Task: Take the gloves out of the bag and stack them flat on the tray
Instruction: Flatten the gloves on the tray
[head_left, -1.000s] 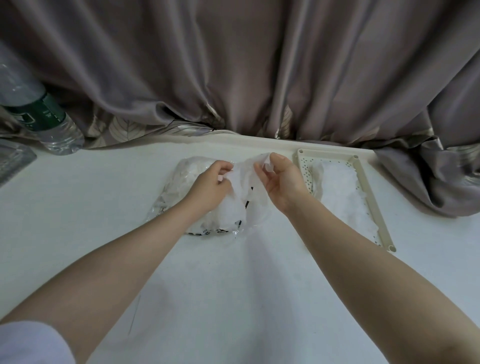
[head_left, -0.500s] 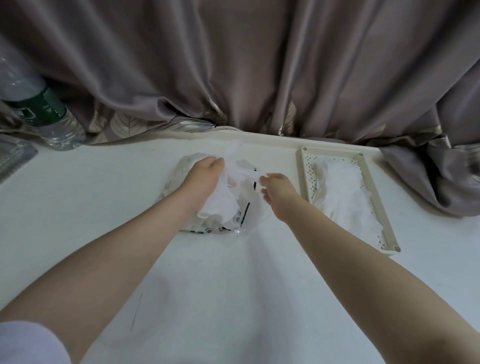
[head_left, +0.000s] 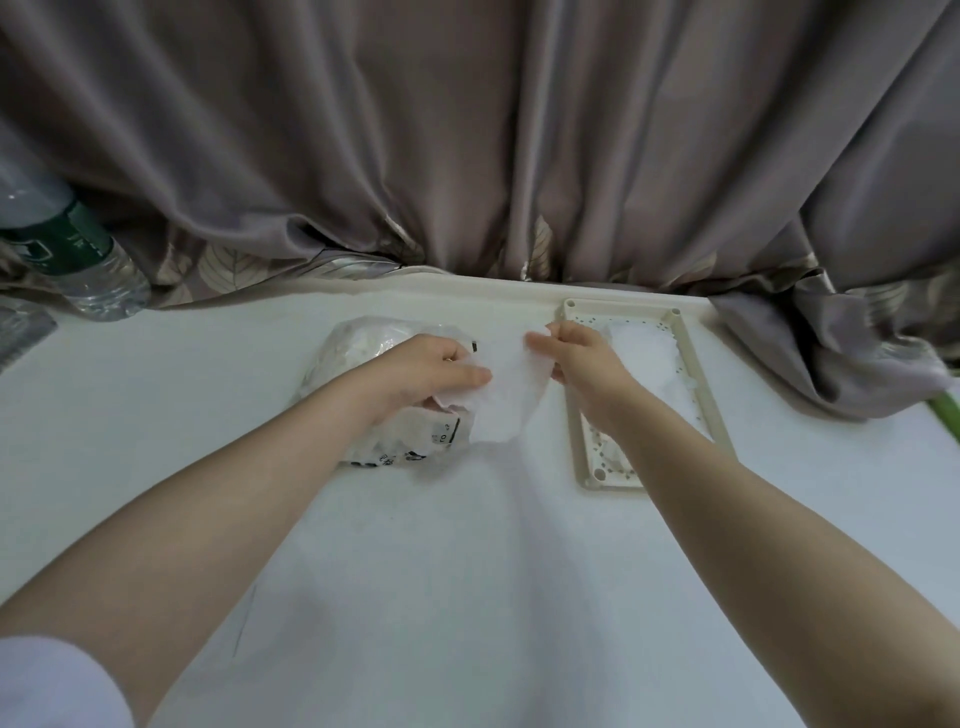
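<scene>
Glove (head_left: 506, 387) pinched by fingers of left hand (head_left: 421, 376) and right hand (head_left: 582, 358), between bag (head_left: 363, 343) and tray (head_left: 698, 384)

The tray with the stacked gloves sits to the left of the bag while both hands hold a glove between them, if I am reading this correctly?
Not quite: the head view shows the tray to the right of the bag, not the left. The rest stands: the left hand and right hand each pinch the thin white glove between them, and gloves already lie in the tray.
</scene>
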